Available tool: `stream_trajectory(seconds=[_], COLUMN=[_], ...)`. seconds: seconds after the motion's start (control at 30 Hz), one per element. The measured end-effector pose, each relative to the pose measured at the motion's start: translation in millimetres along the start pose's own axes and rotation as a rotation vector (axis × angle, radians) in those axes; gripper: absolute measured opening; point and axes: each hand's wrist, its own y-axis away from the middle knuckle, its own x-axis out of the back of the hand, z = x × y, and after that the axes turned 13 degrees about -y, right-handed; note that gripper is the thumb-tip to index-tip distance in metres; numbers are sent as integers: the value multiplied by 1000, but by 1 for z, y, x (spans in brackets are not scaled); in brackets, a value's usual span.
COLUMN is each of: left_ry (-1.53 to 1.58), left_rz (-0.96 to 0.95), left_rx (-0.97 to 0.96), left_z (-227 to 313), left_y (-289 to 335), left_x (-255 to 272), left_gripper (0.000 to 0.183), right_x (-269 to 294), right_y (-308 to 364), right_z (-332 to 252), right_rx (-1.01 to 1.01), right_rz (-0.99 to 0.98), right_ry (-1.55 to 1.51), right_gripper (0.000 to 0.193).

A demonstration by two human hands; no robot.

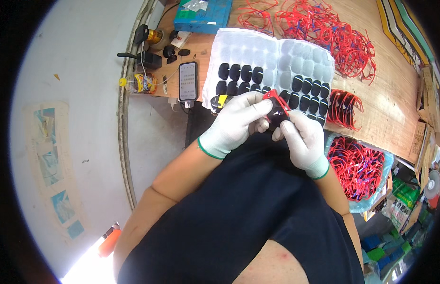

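Red frame (pixel 281 101), just one, occupies two gloved hands (pixel 236 118) (pixel 303 138).

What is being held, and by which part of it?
A red frame with dark lens: left grip pinches its left side, right grip its lower right.

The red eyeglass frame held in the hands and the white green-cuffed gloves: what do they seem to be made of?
Red eyeglass frame: probably plastic, judging by its even colour and smooth, slightly shiny surface. White green-cuffed gloves: seemingly thin fabric, matte, with soft wrinkles; a coating is possible.
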Motion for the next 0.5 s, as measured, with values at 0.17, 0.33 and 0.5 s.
stream_trajectory(seconds=[0.17,0.33,0.5], left_ry=[-123,-139,-453], left_rz=[27,75,24], left_rx=[13,6,-199], left_z=[7,2,21], left_y=[13,19,39], left_x=[16,39,50], left_gripper=[25,24,18], right_x=[-26,-55,-78], right_y=[0,-5,-6], right_z=[0,6,-1], right_rx=[96,89,-16], right_rz=[12,29,97], right_ry=[240,379,262], right_gripper=[9,9,13])
